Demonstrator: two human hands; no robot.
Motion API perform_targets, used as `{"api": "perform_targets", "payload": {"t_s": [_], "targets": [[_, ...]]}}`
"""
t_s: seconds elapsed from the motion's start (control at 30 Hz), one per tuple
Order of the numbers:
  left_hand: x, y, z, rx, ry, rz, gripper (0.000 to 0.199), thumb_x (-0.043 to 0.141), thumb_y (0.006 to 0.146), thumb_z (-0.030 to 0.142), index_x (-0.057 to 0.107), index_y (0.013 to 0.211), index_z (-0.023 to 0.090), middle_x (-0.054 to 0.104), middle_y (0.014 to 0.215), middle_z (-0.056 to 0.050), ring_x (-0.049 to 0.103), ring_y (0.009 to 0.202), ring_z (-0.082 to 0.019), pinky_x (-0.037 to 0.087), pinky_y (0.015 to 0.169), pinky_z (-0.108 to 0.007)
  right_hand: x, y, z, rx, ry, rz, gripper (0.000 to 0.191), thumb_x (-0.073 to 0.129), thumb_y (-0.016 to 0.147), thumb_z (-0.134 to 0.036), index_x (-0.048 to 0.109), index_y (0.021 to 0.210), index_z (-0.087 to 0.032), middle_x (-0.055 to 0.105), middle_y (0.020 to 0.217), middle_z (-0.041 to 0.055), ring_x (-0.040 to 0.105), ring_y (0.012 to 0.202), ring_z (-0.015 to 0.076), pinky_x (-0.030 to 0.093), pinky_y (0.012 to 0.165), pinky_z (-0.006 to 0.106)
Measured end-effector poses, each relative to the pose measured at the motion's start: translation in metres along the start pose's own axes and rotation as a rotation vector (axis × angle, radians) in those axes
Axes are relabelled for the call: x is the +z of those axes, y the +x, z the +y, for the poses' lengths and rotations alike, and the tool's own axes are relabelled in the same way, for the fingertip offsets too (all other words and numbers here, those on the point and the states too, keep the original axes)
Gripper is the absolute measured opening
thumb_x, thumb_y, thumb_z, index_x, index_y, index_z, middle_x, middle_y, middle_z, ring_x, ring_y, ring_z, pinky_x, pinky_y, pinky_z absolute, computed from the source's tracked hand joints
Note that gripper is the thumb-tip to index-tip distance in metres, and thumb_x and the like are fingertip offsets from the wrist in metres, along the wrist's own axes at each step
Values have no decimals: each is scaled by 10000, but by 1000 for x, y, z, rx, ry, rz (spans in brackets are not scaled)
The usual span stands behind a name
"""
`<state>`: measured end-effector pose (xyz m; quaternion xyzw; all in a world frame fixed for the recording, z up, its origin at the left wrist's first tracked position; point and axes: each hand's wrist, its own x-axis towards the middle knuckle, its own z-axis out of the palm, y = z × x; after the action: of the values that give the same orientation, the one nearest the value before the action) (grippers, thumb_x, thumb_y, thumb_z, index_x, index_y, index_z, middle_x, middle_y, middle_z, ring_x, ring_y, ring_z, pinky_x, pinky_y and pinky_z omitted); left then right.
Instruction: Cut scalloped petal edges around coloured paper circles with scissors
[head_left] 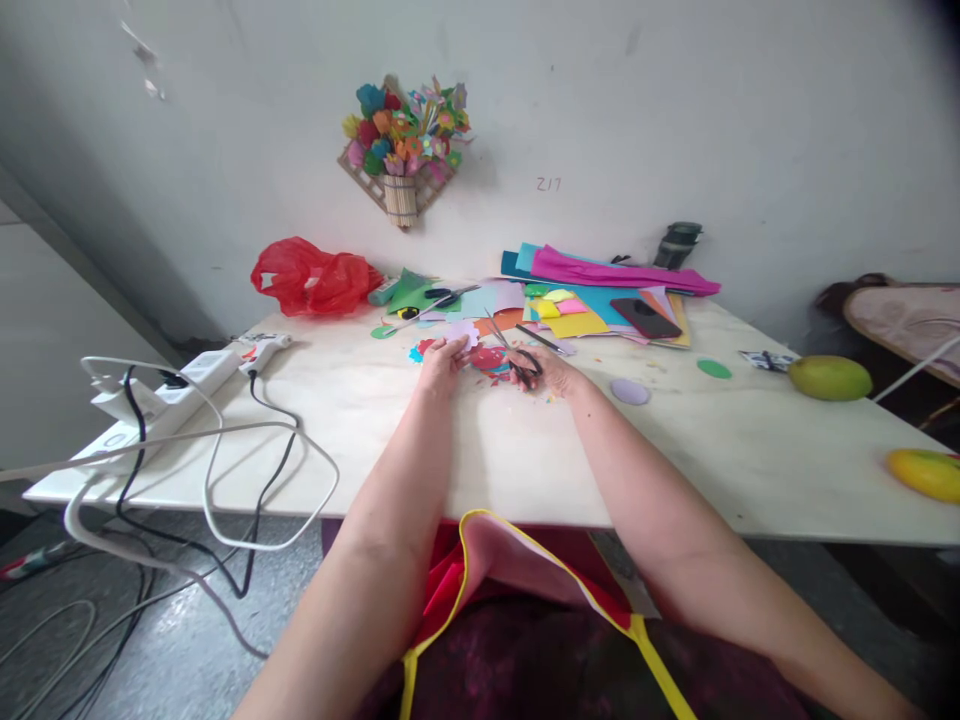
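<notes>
Between finger and thumb, my left hand (445, 366) pinches a pale lilac paper cutout (464, 331) with a scalloped edge. My right hand (546, 371) is closed on the black handles of a pair of scissors (528, 366), whose blades point up and to the left. Red paper pieces (489, 358) and small coloured scraps lie on the table between the hands. A black pen (538, 338) rests just beyond my right hand. To the right of that hand lies a lilac paper oval (629, 391).
Coloured paper sheets (585, 322), a phone (646, 318) and a second pair of scissors (450, 296) lie at the back. A red plastic bag (313, 277) sits back left. Power strips (180, 395) with looping cables occupy the left; a mango (830, 377) lies right.
</notes>
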<state>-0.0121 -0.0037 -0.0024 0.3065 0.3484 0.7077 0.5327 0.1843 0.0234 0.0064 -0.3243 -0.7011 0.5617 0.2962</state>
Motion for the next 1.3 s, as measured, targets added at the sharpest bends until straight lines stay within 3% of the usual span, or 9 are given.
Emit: {"api": "perform_targets", "payload": {"t_s": [0.2,0.8,1.3], "targets": [[2,-3,1,20,-7,-7,109,706,660,127,629,736,135,698,793,-50,698,807,-195,524,861,-336,-1,-2,-2,32,-52,-17,389,608,783,-505,536,684,-136,613,584,14,513,382,64,294,315,172],[3,0,-1,16,20,-13,153,731,594,116,623,701,129,679,706,-38,662,683,-143,537,694,-256,11,0,-7,-1,-99,-36,358,590,807,-495,537,727,-150,640,596,10,522,382,70,303,306,157],[-1,3,-4,32,-7,-79,253,801,558,180,649,751,120,667,718,-31,656,695,-144,538,702,-256,12,2,-2,-12,-53,-62,380,550,812,-527,566,811,-148,639,639,8,538,419,79,331,334,172]]}}
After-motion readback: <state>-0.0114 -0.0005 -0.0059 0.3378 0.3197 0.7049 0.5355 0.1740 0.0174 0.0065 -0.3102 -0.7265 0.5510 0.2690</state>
